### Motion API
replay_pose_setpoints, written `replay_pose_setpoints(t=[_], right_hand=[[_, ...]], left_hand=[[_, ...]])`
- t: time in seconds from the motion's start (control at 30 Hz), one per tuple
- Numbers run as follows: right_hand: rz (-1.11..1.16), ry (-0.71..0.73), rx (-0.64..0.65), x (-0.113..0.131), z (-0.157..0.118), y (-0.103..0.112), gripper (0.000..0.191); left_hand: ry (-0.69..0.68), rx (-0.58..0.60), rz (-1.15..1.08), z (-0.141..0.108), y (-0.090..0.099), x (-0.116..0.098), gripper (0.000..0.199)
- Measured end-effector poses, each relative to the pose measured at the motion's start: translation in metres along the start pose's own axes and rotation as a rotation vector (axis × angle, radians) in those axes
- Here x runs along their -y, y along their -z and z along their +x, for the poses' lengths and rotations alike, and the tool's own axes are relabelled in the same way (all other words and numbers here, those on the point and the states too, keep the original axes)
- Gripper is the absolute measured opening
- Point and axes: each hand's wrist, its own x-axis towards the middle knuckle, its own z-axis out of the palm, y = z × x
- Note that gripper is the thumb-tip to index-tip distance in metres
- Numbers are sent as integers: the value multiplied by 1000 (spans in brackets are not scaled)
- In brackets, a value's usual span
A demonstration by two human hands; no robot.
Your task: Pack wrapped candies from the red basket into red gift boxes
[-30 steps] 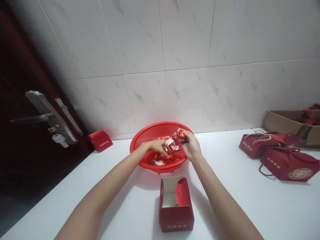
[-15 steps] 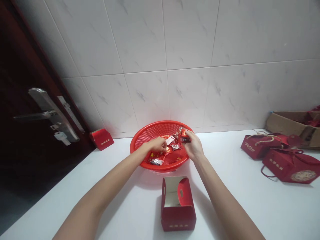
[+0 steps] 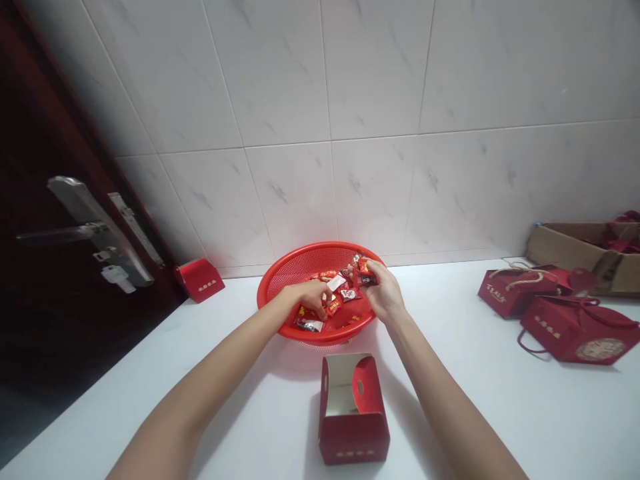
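A red mesh basket (image 3: 280,275) holds several wrapped candies (image 3: 349,293) in red, white and dark wrappers. My left hand (image 3: 309,295) reaches over its left rim, the fingers bent down and a little apart among the candies. Its fingertips are close to a red-wrapped candy, and I see nothing gripped in them. At the basket's right side, my right hand (image 3: 384,292) is closed around several wrapped candies (image 3: 367,273), which show between thumb and fingers. In front of the basket stands an open dark red gift box (image 3: 354,437), its pale inside showing.
A small red box (image 3: 200,280) stands at the left, near a dark door with a metal handle (image 3: 95,230). On the right are two closed red gift boxes (image 3: 517,290) with cord handles, and behind them a cardboard carton (image 3: 555,250). A tiled wall backs the white table (image 3: 240,413).
My left hand's fingers have loosened from a closed curl and spread slightly over the candies. My right hand stays at the basket's right side with its candies. The view has shifted slightly.
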Motion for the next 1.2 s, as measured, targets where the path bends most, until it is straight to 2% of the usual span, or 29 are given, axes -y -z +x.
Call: replay_pose_setpoints(t=[0.23, 0.43, 0.53, 0.6, 0.7, 0.8, 0.93, 1.0, 1.07, 1.2], right_hand=[[9, 0, 25, -2, 2, 3, 18], [2, -21, 79, -1, 3, 6, 21], [12, -37, 78, 3, 4, 5, 18], [16, -50, 74, 8, 3, 4, 15], [-37, -98, 118, 19, -3, 2, 15], [-246, -214, 303, 38, -17, -2, 20], [-546, -332, 697, 70, -48, -10, 18], [-592, -332, 873, 81, -63, -15, 16], [-585, -342, 984, 86, -75, -19, 16], [-582, -396, 1057, 83, -88, -22, 21]], left_hand=[[37, 3, -15, 0, -2, 0, 56], [61, 41, 10, 0, 1, 2, 64], [48, 55, -60, -4, 7, 2, 58], [12, 9, -153, -13, 11, -2, 51], [-113, -167, -350, -38, 14, -15, 45], [-307, -276, -530, -76, 11, -36, 40], [-408, -272, -503, -129, -1, -67, 28], [-414, -243, -465, -148, -8, -82, 22], [-400, -270, -458, -161, -15, -93, 23], [-298, -373, -416, -169, -29, -104, 19]])
